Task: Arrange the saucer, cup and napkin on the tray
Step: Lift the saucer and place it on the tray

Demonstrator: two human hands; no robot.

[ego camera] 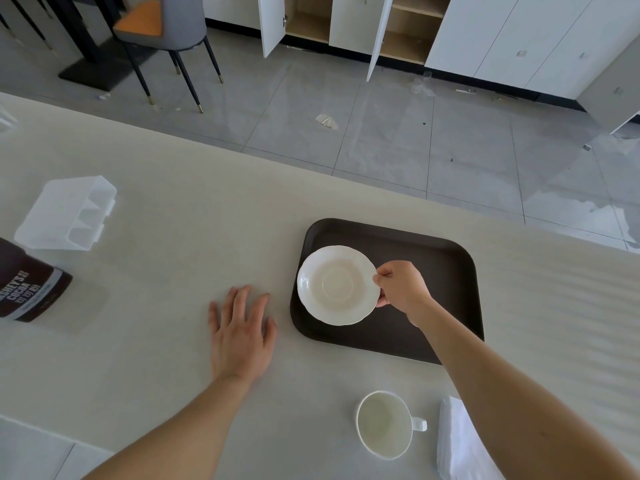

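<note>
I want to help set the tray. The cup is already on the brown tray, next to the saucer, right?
Not quite. The head view shows the cup on the table, nearer the person than the brown tray. Only the saucer is over the tray, held at its rim by the right hand.

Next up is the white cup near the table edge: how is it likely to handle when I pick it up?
The cup looks like glazed ceramic, so probably rigid, slick and chippable. It stands upright and empty, so likely light. Its small handle faces the napkin, probably the surest hold.
</note>
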